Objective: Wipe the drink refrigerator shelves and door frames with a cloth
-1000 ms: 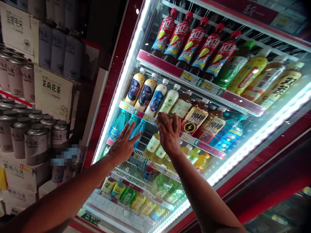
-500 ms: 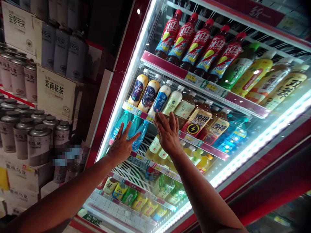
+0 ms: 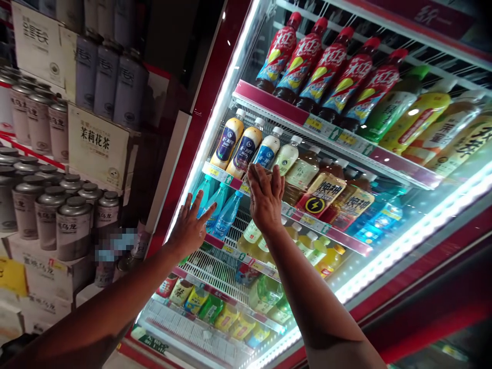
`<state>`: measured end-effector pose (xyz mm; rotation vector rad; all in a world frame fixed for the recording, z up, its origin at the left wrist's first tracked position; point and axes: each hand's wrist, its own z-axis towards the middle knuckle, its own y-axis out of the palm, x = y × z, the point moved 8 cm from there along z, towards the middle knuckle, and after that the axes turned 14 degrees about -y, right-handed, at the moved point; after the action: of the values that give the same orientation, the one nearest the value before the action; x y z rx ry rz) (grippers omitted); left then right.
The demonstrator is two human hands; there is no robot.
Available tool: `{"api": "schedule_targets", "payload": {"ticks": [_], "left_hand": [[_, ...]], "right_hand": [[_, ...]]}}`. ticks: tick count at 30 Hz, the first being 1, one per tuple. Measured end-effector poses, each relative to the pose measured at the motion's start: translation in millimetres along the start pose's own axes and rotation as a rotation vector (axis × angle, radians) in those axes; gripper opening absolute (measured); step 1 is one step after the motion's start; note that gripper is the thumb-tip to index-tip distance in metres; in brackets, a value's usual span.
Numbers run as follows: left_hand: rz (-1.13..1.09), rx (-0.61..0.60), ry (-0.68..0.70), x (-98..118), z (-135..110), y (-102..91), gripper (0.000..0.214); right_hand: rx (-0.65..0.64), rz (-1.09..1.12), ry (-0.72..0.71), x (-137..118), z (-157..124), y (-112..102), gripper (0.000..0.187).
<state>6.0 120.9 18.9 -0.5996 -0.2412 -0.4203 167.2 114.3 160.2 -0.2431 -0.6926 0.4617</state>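
My left hand (image 3: 190,226) is raised with its fingers spread, in front of the blue-tinted bottles (image 3: 227,218) at the left of a lit drinks cooler (image 3: 238,89). It holds nothing. Higher up, my right hand (image 3: 266,202) lies flat and open, fingers stretched upward, over the lower edge of the shelf with milk-tea bottles (image 3: 245,146). Its fingertips overlap a white bottle with a blue label (image 3: 269,149). Small reflections in front of the bottles suggest glass; whether either palm touches it, I cannot tell.
Red-labelled bottles (image 3: 323,69) line the upper shelf. Brown drinks with yellow-and-red labels (image 3: 321,192) stand right of my right hand. To the left are stacked tea canisters (image 3: 73,225) and a cream box (image 3: 98,146). The cooler's bright light strip (image 3: 418,225) runs down the right side.
The cooler and canisters have shifted rightward in view. Both hands now lie further left against the shelves, the left one uncovering more of the blue-tinted bottles. Both stay open.
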Motion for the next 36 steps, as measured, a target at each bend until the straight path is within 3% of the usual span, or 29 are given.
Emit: {"api": "schedule_targets", "payload": {"ticks": [7, 11, 17, 23, 28, 33, 36], "left_hand": [[-0.009, -0.017, 0.033, -5.2, -0.7, -0.3, 0.093], [-0.02, -0.017, 0.026, -4.9, -1.1, -0.4, 0.086], [-0.021, -0.02, 0.028, -6.1, -1.4, -1.5, 0.078], [-0.06, -0.009, 0.042, -12.1, -2.8, -3.7, 0.074], [-0.119, -0.012, 0.033, -17.9, -4.0, -2.6, 0.07], [-0.149, -0.007, 0.017, -22.8, -5.1, -1.6, 0.067], [-0.165, 0.015, 0.025, -23.7, -6.0, -2.5, 0.071]], "right_hand": [[-0.038, 0.041, -0.055, -7.9, 1.8, 8.1, 0.075], [0.004, -0.018, 0.011, -5.1, 8.8, 7.2, 0.073], [-0.15, -0.087, -0.141, -33.9, 16.0, 30.3, 0.057], [-0.137, -0.092, 0.007, -32.2, 29.4, 37.2, 0.057], [-0.179, -0.033, -0.116, -52.1, 39.2, 50.3, 0.054], [-0.051, -0.024, -0.019, -49.3, 51.9, 52.1, 0.055], [-0.04, 0.005, -0.064, -61.4, 55.5, 62.8, 0.054]]}}
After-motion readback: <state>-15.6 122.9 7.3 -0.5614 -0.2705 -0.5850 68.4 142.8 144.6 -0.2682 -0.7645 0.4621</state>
